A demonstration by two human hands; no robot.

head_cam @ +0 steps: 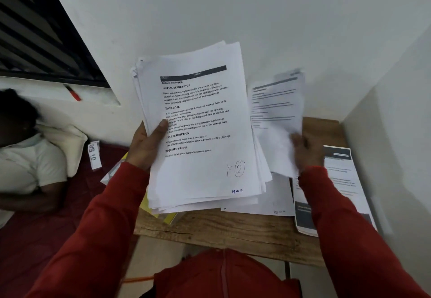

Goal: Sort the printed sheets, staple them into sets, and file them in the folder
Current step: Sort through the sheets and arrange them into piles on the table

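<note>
Left hand (144, 143) grips stack (200, 129); right hand (305, 150) holds sheet (277, 115).

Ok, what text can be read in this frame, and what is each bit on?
Top sheet of the white paper stack gripped by the left hand: "INITIAL SCENE SETUP", "TASK GOAL", "TASK DESCRIPTION", "REQUIRED PROPS"; handwritten "F 2", the 2 circled.
White paper tag on the red bedding: "WS 10".
Single white sheet in the right hand: blurred, unreadable.
Dark-banded printed sheets on the wooden table: too blurred.
</note>
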